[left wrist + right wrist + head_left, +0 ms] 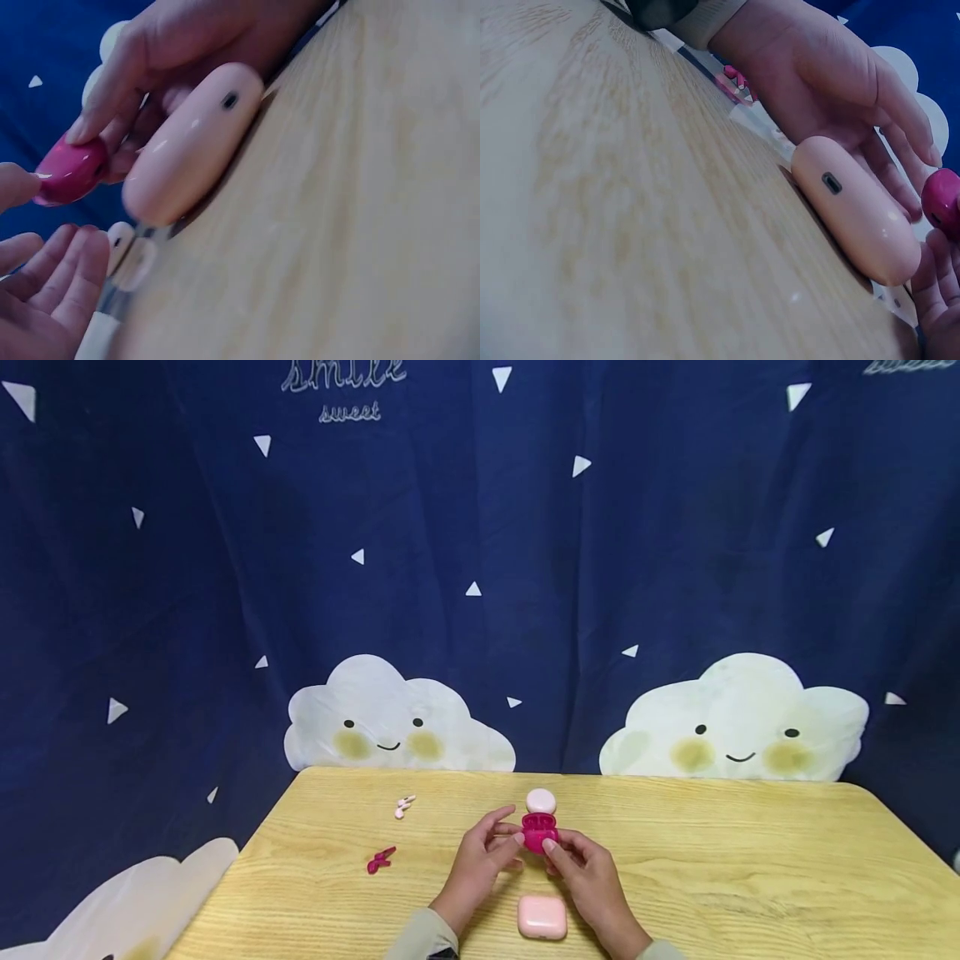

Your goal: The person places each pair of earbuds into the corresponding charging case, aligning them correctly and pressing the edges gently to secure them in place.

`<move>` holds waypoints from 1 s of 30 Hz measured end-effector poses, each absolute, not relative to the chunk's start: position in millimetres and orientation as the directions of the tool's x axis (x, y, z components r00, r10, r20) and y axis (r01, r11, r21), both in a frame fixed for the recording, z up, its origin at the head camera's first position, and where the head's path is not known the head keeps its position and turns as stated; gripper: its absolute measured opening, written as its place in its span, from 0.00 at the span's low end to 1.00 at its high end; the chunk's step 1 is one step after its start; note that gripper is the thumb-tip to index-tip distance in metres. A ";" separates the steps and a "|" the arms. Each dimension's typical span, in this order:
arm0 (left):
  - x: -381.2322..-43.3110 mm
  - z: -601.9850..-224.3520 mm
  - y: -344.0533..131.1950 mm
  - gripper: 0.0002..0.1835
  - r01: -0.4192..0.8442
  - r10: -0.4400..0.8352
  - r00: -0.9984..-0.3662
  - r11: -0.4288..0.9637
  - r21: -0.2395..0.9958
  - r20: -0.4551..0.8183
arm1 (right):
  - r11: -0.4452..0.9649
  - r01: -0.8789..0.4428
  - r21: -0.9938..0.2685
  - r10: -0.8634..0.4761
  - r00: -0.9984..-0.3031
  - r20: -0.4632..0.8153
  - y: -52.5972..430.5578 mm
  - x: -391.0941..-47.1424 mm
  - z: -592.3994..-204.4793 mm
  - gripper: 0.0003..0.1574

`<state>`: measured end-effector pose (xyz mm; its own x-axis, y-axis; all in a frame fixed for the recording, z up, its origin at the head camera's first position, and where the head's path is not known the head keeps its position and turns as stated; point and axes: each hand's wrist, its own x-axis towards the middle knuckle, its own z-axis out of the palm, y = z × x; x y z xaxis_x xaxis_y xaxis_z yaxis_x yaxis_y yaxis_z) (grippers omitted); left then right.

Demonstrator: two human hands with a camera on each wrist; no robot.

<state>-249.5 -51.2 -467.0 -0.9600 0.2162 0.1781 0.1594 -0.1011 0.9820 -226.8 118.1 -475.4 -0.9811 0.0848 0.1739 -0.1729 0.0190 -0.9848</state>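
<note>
A magenta earbud case [540,837] with its lid raised is held above the table. My right hand [596,881] pinches it from the right, thumb on its front. My left hand [480,864] is at its left side, thumb tip at the case's edge and the other fingers loosely spread. In the left wrist view the glossy underside of the magenta case [71,172] shows between both hands. Below the hands, a closed pink earbud case [542,917] lies on the table; its charging port faces the wrist cameras. Just behind the magenta case sits a round pale pink case [541,802].
Two magenta earbuds [381,860] lie left of my hands on the wooden table [750,860]. Farther back are two pale pink earbuds [403,807]. A dark blue curtain [450,635] with clouds hangs behind the table's far edge.
</note>
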 end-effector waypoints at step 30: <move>-258.2 -398.3 -150.0 0.06 0.338 0.312 -0.935 0.637 0.692 0.169 | -0.011 -0.184 -0.983 0.084 -0.980 0.183 117.2 -224.8 -473.7 0.17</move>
<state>-258.2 -150.0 -398.3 -0.9349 0.3119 0.1694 0.3381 0.6373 0.6925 -224.8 117.2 -473.7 -0.9795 0.0845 0.1828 -0.1843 -0.0111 -0.9828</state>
